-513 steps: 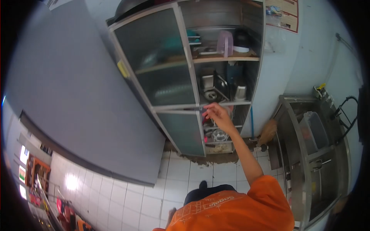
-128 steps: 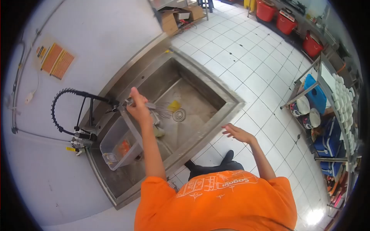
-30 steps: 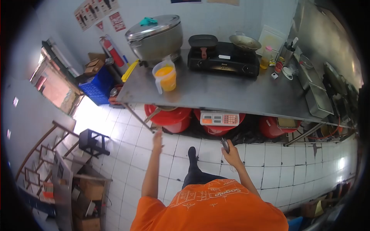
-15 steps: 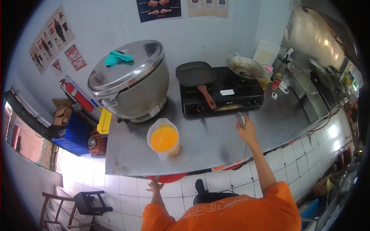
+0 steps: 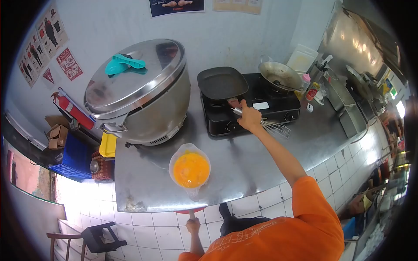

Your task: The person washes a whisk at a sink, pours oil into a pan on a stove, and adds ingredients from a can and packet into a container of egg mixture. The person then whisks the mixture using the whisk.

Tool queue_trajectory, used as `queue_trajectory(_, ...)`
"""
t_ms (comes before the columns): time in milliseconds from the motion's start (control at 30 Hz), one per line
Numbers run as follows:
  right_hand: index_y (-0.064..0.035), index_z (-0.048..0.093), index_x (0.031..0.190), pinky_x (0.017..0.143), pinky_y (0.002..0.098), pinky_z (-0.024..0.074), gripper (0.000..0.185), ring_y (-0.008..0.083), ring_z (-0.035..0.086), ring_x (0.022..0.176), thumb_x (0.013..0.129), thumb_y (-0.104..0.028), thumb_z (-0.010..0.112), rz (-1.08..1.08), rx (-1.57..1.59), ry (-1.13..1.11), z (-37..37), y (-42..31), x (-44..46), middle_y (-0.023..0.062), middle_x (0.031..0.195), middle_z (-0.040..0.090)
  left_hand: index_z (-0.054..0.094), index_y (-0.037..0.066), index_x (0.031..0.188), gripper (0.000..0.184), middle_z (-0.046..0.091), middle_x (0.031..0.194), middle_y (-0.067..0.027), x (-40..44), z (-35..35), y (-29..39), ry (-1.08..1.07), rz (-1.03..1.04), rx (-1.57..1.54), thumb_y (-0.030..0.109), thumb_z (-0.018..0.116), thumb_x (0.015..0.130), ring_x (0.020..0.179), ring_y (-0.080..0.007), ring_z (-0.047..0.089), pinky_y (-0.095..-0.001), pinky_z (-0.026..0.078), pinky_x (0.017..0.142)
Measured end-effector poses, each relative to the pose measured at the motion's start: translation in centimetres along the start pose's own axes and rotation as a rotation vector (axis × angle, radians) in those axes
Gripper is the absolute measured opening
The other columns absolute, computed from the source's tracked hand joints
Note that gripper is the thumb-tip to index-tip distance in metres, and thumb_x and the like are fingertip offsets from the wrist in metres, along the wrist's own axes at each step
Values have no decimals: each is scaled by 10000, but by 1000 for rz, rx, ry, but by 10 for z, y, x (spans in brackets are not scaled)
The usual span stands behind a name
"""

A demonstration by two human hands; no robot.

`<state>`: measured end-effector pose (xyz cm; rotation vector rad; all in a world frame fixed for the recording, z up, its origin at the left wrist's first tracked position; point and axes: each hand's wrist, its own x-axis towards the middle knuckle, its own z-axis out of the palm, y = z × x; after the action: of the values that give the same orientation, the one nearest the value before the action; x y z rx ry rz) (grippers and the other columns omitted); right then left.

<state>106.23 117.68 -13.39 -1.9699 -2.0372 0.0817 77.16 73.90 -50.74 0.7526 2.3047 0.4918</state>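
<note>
My right hand (image 5: 250, 118) is closed around the metal handle of a wire whisk (image 5: 276, 128), whose wires point right across the stove's front. Its fingers are at the reddish-brown handle of the square black pan (image 5: 223, 82), on the left burner; whether they also grip that handle is unclear. Below the table's front edge, my left hand (image 5: 193, 224) is closed at a narrow pale bar (image 5: 191, 214) beside a red object (image 5: 194, 210), mostly hidden under the tabletop. Between the hands, a clear pitcher (image 5: 190, 189) of yellow-orange beaten egg stands on the steel table (image 5: 152, 191).
Behind the pitcher stands a large rice cooker (image 5: 148, 117), with teal scoops (image 5: 124, 65) on its lid. A wok (image 5: 281, 76) sits on the stove's right burner (image 5: 217, 124). Bottles (image 5: 312, 91) and metal trays (image 5: 352, 119) are farther right. A black stool (image 5: 102, 237) stands lower left.
My right hand has moved up and left with the whisk, from the table front to the pan's handle. My left hand, earlier spread, is now closed. The view has shifted slightly.
</note>
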Motion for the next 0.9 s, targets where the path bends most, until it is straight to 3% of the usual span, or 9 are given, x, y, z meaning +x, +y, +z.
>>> queue_trajectory(67, -175, 444, 1097, 658, 492, 507, 519, 406, 658, 749, 652, -165, 711, -16, 10, 46, -3, 6, -2, 176, 780, 668, 648, -50, 693, 352, 642, 637, -231, -30, 3, 0, 2, -99, -7, 294, 587, 730, 656, -382, 671, -468, 531, 646)
queue_trajectory(233, -202, 516, 1011, 634, 486, 492, 428, 383, 657, 730, 631, -155, 710, -61, 77, 130, -21, 34, -27, 142, 734, 665, 643, -64, 721, 347, 649, 719, -250, -129, 3, -19, 176, -102, 82, 283, 628, 722, 702, -443, 644, -503, 511, 646)
queue_trajectory(367, -206, 541, 980, 641, 475, 490, 405, 368, 659, 735, 618, -167, 718, -109, 178, 151, -34, 72, -65, 124, 750, 677, 645, -52, 729, 313, 643, 710, -251, -184, 33, -105, 272, -280, -54, 261, 637, 712, 708, -453, 634, -514, 502, 652)
queue_trajectory(467, -221, 555, 989, 654, 471, 490, 408, 371, 656, 747, 618, -182, 722, -80, 210, 160, -50, 103, -103, 112, 757, 682, 643, -54, 736, 302, 637, 703, -255, -225, 41, -129, 380, -357, -192, 246, 636, 710, 709, -456, 629, -526, 491, 653)
queue_trajectory(600, -218, 558, 969, 630, 459, 484, 373, 353, 659, 716, 631, -151, 698, -74, 229, 157, -95, 154, -164, 88, 734, 680, 625, -80, 746, 326, 620, 684, -266, -305, 2, -56, 689, -294, 32, 244, 637, 717, 663, -453, 614, -534, 466, 621)
queue_trajectory(667, -215, 558, 963, 628, 455, 481, 369, 355, 655, 711, 628, -145, 695, -97, 227, 156, -115, 191, -199, 90, 728, 677, 612, -87, 735, 345, 612, 658, -252, -338, -20, -23, 751, -322, -95, 258, 626, 743, 615, -437, 600, -521, 462, 596)
queue_trajectory(700, -213, 559, 956, 626, 451, 479, 365, 357, 651, 706, 625, -140, 693, -123, 226, 166, -125, 209, -216, 92, 723, 674, 594, -87, 705, 353, 586, 586, -217, -339, -16, -55, 768, -268, -103, 261, 620, 764, 516, -384, 578, -491, 456, 536)
queue_trajectory(767, -217, 571, 953, 639, 450, 485, 356, 368, 645, 716, 624, -151, 690, -100, 205, 141, -148, 242, -250, 103, 733, 673, 563, -65, 662, 353, 524, 485, -146, -370, -45, -19, 778, -305, -270, 254, 632, 796, 386, -256, 524, -429, 423, 422)
queue_trajectory(900, -216, 584, 960, 647, 440, 490, 362, 367, 639, 715, 619, -146, 683, -20, 160, 98, -181, 300, -325, 107, 749, 669, 519, -32, 706, 321, 476, 509, -60, -426, -96, 21, 701, -353, -432, 231, 630, 853, 384, -157, 429, -338, 355, 360)
